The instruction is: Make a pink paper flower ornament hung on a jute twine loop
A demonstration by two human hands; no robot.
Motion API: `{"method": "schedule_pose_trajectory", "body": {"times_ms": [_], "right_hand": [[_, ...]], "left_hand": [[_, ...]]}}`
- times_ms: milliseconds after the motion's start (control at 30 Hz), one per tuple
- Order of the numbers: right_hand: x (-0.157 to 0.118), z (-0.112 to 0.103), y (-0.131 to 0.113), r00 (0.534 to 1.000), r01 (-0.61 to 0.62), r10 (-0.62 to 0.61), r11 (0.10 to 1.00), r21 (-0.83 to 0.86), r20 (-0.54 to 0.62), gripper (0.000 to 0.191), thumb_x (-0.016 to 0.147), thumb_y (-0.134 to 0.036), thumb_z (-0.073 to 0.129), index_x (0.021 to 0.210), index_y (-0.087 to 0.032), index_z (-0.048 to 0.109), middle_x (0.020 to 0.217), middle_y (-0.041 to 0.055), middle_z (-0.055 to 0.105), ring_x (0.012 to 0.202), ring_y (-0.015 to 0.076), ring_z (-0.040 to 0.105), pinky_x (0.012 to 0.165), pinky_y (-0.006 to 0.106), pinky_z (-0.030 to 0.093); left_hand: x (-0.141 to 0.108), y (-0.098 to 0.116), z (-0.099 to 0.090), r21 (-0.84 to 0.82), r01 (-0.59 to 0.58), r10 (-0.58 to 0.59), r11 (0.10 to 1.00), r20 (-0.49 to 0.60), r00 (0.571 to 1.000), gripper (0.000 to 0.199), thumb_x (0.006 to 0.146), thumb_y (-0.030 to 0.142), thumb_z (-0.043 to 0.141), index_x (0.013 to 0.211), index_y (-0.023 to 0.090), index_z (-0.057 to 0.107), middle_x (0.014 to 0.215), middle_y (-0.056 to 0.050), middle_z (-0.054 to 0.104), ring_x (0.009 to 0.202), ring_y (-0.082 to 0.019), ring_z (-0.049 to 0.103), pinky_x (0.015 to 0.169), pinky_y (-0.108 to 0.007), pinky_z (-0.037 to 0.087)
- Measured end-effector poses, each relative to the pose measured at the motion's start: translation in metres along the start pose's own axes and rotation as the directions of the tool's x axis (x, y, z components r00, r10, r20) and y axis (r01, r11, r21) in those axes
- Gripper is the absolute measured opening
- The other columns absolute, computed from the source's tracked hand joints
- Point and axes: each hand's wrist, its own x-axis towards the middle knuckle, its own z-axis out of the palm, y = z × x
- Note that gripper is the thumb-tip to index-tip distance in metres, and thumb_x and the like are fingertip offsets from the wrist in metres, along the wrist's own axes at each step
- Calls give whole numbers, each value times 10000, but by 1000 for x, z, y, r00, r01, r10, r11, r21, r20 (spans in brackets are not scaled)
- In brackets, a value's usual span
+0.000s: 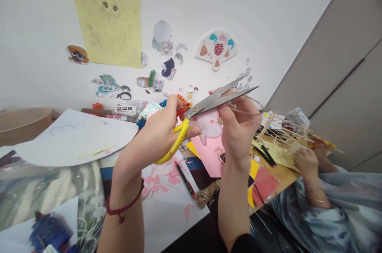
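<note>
My left hand (170, 119) is wrapped round the yellow and orange handles of the scissors (205, 103), whose blades point right and stand apart. My right hand (240, 125) pinches a thin brown twine (249, 112) just below the blades, its fingers partly hidden by them. A pink paper cutout (208, 125) hangs between both hands, under the blades. Behind it lies a sheet of pink paper (210, 161). Pink scraps (159, 179) are scattered over white paper (176, 221), and a ball of twine (208, 194) lies near my right forearm.
Another person's hand (307, 161) is at the right, by thin wooden sticks (286, 133). A black marker (267, 155) and a pen (185, 179) lie on the table. Large white paper (74, 137) is at the left. A fan-shaped card (216, 48) hangs on the wall.
</note>
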Motion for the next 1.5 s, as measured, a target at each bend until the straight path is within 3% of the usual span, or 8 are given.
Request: {"method": "schedule_pose_trajectory", "body": {"times_ms": [200, 667, 900, 1067, 1200, 1400, 1500], "right_hand": [[-1, 1, -2, 1000, 0, 0, 1000, -5, -7, 134, 865, -211, 718, 965, -299, 732, 974, -10, 778, 900, 172, 739, 743, 325, 631], [-1, 1, -2, 1000, 4, -4, 1000, -8, 5, 97, 872, -240, 726, 938, -311, 726, 905, -24, 749, 893, 170, 737, 790, 344, 632], [0, 0, -4, 1000, 4, -2, 998, -67, 22, 93, 888, -251, 698, 956, -306, 730, 930, -9, 749, 911, 180, 714, 733, 336, 621], [1, 0, -7, 999, -30, 32, 996, -83, 18, 54, 879, -225, 698, 852, -272, 695, 920, -4, 722, 778, 142, 677, 589, 275, 569], [3, 2, -5, 998, -44, 47, 996, -78, 39, 65, 878, -238, 693, 816, -246, 673, 948, 10, 722, 787, 142, 665, 544, 260, 533], [3, -1, 9, 994, -67, 67, 998, 4, 92, 20, 866, -265, 724, 884, -269, 716, 854, -18, 694, 774, 130, 670, 625, 259, 558], [1, -4, 13, 988, -93, 92, 996, 4, 123, 108, 865, -319, 726, 966, -281, 716, 905, -9, 711, 820, 161, 696, 697, 313, 591]], "left_hand": [[0, 2, -1, -43, -16, 15, 999, -16, 1000, 449, 865, 607, 597, 947, 230, 368, 848, 5, 525, 716, -162, 511, 624, -288, 384], [1, -3, 1, -77, -5, 4, 997, -15, 1000, 462, 856, 568, 657, 885, 244, 328, 755, 44, 511, 654, -143, 479, 607, -272, 357], [0, 2, -2, -48, 23, -23, 999, 5, 1000, 477, 827, 567, 672, 846, 244, 321, 681, 63, 468, 609, -126, 418, 555, -251, 329], [-1, -2, -2, -113, 15, -21, 993, -46, 999, 430, 850, 554, 638, 848, 238, 347, 684, 57, 462, 601, -117, 402, 546, -243, 317], [-1, -7, -1, -146, -22, 8, 989, -97, 995, 414, 858, 563, 599, 908, 243, 342, 717, 52, 431, 586, -110, 369, 534, -250, 308], [-2, -8, -3, -8, 65, -65, 998, -66, 996, 391, 860, 512, 594, 996, 242, 345, 803, 23, 517, 625, -137, 476, 574, -275, 364], [1, -8, -2, 19, 44, -43, 999, -44, 998, 326, 860, 440, 589, 980, 237, 363, 823, 12, 553, 681, -161, 530, 612, -284, 392]]}}
